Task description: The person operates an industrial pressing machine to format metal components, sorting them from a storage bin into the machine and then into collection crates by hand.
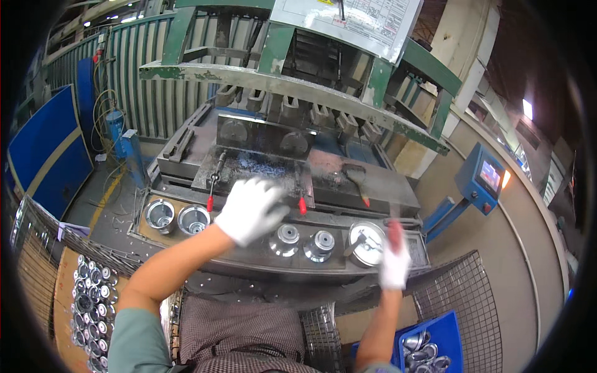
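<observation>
My left hand point(252, 210), in a white glove, reaches over the front edge of the machine bed, between two red-tipped levers point(210, 202). Its fingers are smeared by motion, so whether they hold anything does not show. On the right, my gloved right hand point(394, 268) grips an upright red-handled tool point(395, 235); its upper end is too blurred to make out. Close beside that hand lies a round white-faced pan point(365, 244) with a dark strip across it. Two shiny metal cups point(320, 245) stand on the front ledge between my hands.
Two more metal cups point(160, 216) stand at the ledge's left end. A brush point(357, 180) lies on the machine bed, below a green overhead frame point(292, 81). A screen box point(482, 179) stands right. Metal parts fill a lower-left board point(65, 298) and a blue bin point(453, 329).
</observation>
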`<action>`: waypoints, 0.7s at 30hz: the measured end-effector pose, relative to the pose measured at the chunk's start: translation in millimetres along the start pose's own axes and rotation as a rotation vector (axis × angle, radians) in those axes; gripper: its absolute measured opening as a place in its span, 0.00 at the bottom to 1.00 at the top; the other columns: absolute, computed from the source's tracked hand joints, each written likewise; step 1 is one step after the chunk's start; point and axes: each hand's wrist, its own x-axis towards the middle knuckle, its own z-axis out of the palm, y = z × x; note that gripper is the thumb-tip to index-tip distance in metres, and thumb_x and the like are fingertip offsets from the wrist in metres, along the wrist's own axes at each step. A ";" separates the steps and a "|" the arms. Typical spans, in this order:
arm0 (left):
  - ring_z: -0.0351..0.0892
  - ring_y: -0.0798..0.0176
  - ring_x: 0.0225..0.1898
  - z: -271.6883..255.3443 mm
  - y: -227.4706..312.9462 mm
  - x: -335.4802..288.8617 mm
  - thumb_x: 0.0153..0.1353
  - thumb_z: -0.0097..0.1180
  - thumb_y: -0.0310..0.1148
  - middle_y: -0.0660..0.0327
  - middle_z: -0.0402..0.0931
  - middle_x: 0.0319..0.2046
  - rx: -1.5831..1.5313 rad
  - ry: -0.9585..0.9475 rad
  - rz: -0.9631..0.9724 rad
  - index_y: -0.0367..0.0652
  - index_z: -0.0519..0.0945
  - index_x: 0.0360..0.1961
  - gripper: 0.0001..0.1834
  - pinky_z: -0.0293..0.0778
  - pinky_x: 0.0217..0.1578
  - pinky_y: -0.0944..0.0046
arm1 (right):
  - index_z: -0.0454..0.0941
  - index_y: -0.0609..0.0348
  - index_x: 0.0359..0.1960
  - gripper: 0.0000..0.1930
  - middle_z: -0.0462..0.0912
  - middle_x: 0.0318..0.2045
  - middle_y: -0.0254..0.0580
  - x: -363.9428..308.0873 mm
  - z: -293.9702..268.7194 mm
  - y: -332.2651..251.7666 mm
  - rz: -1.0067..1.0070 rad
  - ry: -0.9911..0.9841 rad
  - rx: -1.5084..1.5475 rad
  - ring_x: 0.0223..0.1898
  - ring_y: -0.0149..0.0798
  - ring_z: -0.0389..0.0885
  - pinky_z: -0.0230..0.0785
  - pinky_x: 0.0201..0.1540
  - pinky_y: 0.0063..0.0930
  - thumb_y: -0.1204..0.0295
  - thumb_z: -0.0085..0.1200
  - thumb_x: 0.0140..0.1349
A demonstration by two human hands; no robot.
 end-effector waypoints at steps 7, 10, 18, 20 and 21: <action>0.74 0.53 0.48 55.8 -13.7 37.8 0.51 0.59 0.47 0.61 0.80 0.39 0.154 -0.201 -0.083 0.50 0.83 0.37 0.16 0.67 0.47 0.50 | 0.70 0.54 0.53 0.18 0.81 0.39 0.62 73.4 164.1 -69.0 -0.318 -0.419 -0.765 0.40 0.61 0.82 0.74 0.45 0.53 0.65 0.46 0.61; 0.73 0.51 0.49 50.0 -32.8 34.2 0.52 0.59 0.46 0.59 0.80 0.38 0.163 -0.240 0.023 0.51 0.83 0.38 0.15 0.65 0.52 0.48 | 0.71 0.55 0.46 0.14 0.82 0.38 0.60 89.2 174.6 -64.3 -0.419 -0.439 -0.858 0.39 0.59 0.83 0.75 0.42 0.52 0.65 0.47 0.61; 0.72 0.49 0.52 49.0 -54.1 28.1 0.53 0.58 0.42 0.57 0.79 0.40 0.165 -0.157 0.059 0.48 0.83 0.39 0.15 0.62 0.56 0.45 | 0.73 0.52 0.52 0.18 0.82 0.41 0.59 125.7 206.8 -76.4 -0.394 -0.402 -0.834 0.43 0.59 0.81 0.72 0.46 0.51 0.62 0.45 0.62; 0.72 0.49 0.53 46.2 -62.5 26.2 0.54 0.57 0.41 0.57 0.79 0.40 0.265 -0.147 0.093 0.48 0.83 0.38 0.13 0.62 0.57 0.45 | 0.72 0.51 0.54 0.19 0.82 0.41 0.60 119.6 222.3 -92.2 -0.372 -0.484 -0.815 0.44 0.59 0.81 0.72 0.47 0.51 0.62 0.45 0.62; 0.71 0.49 0.54 44.3 -67.2 24.7 0.55 0.56 0.41 0.55 0.79 0.41 0.258 -0.173 0.055 0.46 0.83 0.38 0.14 0.60 0.58 0.44 | 0.71 0.52 0.54 0.20 0.82 0.41 0.59 112.5 234.1 -100.7 -0.440 -0.522 -0.787 0.45 0.58 0.81 0.72 0.47 0.50 0.61 0.47 0.61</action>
